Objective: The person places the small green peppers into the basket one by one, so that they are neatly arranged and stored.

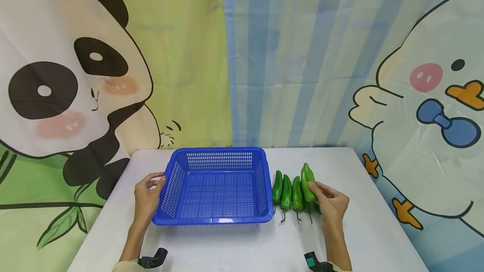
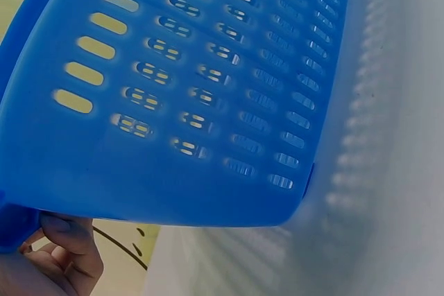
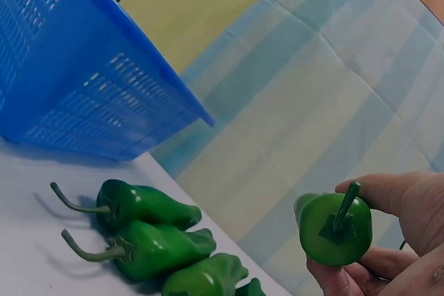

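A blue plastic basket with slotted walls stands on the white table, and its inside shows bare mesh. My left hand grips the basket's left rim, thumb and fingers curled over it; the left wrist view shows these fingers at the rim's corner. Between thumb and fingers, my right hand pinches a green pepper, raised above the others. In the right wrist view this pepper points its stem at the camera. Several more green peppers lie in a row right of the basket, partly hidden under the right hand.
The white table reaches back to a cloth backdrop printed with a panda and a white bird. Each wrist wears a black band. Table surface shows in front of the basket and to the right of the peppers.
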Available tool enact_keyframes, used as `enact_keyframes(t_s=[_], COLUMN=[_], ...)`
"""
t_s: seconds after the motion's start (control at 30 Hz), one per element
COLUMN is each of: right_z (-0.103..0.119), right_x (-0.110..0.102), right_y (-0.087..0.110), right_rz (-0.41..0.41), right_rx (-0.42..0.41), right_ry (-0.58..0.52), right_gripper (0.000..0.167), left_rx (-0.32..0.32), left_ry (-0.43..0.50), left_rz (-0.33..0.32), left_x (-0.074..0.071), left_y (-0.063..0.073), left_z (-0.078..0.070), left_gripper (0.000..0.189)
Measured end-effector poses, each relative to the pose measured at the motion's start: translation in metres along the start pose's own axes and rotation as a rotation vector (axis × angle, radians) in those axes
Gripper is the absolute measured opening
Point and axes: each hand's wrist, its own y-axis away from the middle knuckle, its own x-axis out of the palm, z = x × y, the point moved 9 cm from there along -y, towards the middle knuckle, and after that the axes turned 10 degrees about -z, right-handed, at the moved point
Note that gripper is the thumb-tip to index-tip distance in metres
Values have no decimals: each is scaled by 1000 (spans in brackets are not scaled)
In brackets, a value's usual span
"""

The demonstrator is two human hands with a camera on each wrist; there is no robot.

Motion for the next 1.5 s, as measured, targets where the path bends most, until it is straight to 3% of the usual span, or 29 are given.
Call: enact_keyframes(t_s=[1.27, 1.5], right_z=[20, 23], right_x=[29, 35], right_y=[24, 28], right_rz=[88, 113], right_rx=[2, 6], right_ry=[-6, -18], right_gripper=[47, 52], left_rx=[4, 1], left_ry=[19, 14], left_rz=[-3, -8], left_x=[4, 1], left_y=[-2, -2], left_z=[-1, 1], left_gripper=[31, 31])
